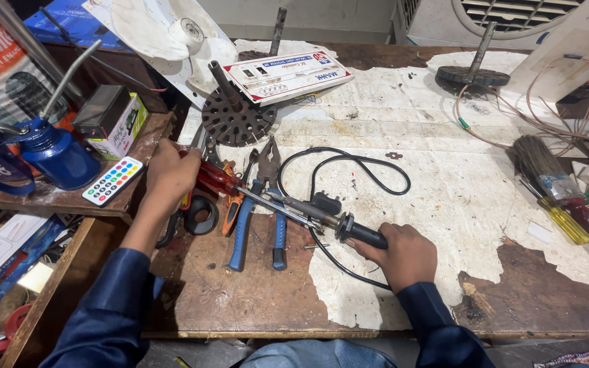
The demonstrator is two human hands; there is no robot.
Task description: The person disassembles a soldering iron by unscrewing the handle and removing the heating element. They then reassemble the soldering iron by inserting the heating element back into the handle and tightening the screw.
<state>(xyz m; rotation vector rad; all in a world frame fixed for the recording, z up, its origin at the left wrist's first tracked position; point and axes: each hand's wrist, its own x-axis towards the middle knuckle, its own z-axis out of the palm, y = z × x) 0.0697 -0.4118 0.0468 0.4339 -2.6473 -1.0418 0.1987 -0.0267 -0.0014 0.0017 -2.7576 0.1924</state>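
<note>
My left hand [168,176] grips the red handle of a screwdriver [216,178], whose shaft points right toward a soldering iron. My right hand [403,255] holds the black handle of that soldering iron [322,212], its metal barrel pointing left over the blue-handled pliers [259,211]. The iron's black cord [349,163] loops across the worn white-covered workbench [444,197]. A black ring-shaped part [201,215] lies below my left hand. A round slotted metal rotor with a shaft [234,119] stands just above the screwdriver.
A blue oil can [52,150], a small box [114,116] and a white remote with coloured buttons [112,180] sit on a shelf at left. At right lie a paint brush [543,170], a yellow-handled screwdriver [564,221], loose wires [512,112] and a second rotor [472,71]. A white fan blade [165,31] lies behind.
</note>
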